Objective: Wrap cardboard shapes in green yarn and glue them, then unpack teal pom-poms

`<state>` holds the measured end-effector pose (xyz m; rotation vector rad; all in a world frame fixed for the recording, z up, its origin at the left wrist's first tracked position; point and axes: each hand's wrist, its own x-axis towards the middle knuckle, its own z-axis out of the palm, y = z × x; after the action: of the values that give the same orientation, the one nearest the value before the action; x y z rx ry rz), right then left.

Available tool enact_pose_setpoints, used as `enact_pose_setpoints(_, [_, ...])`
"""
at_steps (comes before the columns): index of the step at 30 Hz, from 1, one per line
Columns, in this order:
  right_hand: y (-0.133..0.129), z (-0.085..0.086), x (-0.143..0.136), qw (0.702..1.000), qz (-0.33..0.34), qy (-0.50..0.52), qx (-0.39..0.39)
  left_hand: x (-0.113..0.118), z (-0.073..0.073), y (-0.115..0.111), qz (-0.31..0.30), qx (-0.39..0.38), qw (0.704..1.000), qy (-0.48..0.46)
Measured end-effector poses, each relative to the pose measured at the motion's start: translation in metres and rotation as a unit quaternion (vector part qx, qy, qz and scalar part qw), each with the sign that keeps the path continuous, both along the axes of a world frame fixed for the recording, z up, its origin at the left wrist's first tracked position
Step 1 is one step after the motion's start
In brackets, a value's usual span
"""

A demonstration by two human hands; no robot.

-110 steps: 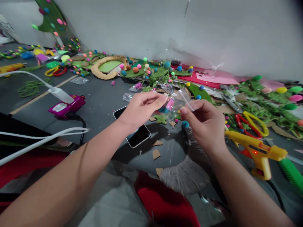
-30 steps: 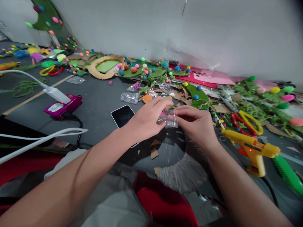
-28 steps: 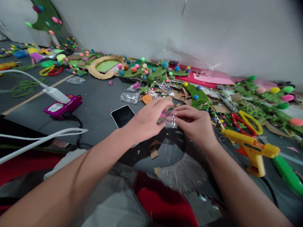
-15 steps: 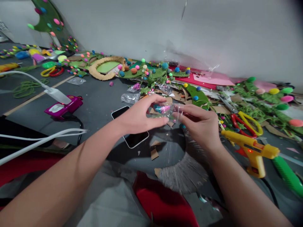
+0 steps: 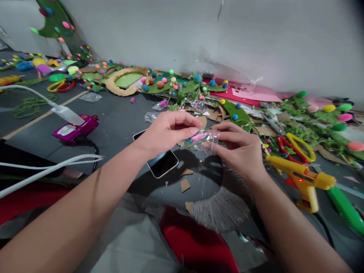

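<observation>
A small clear plastic bag with pink and blue pieces inside hangs between my hands above the table. My left hand pinches its left upper edge between thumb and fingers. On the other side, my right hand grips the bag's right end. Beneath my left hand and wrist lies a phone, partly covered. A grey yarn-wrapped ring rests at the near edge of the table, below my right hand, which hides part of it.
On the right lie a yellow glue gun, red and yellow scissors and a green-handled tool. A purple power adapter with cables sits left. Behind are a tan ring and felt leaves with colourful balls.
My left hand's fingers have come together from a wider spread onto the bag's edge. The bag has tilted and sunk slightly, and my right hand's fingers have shifted on it.
</observation>
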<state>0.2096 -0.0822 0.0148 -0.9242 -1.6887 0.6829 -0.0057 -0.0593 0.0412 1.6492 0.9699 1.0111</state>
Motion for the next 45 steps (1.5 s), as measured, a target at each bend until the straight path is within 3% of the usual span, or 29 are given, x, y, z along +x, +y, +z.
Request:
enact_pose_setpoints(11, [0.002, -0.004, 0.000, 0.999, 0.017, -0.031, 0.041, -0.001, -0.002, 0.002, -0.037, 0.003, 0.999, 0.035])
enact_pose_setpoints(23, [0.003, -0.007, 0.000, 0.997, 0.033, -0.041, 0.059, 0.002, -0.004, 0.002, -0.043, -0.080, 0.994, -0.057])
enact_pose_setpoints(30, [0.002, -0.008, -0.004, 0.995, -0.021, -0.024, 0.092, 0.001, 0.000, 0.001, 0.009, -0.091, 0.994, -0.058])
enact_pose_setpoints(37, [0.005, -0.005, -0.003, 0.997, -0.043, 0.026, 0.059, -0.008, 0.000, 0.007, -0.016, -0.183, 0.980, -0.073])
enact_pose_setpoints(45, [0.008, -0.004, -0.002, 0.995, -0.048, 0.084, 0.027, -0.009, -0.001, 0.006, 0.000, -0.162, 0.983, -0.086])
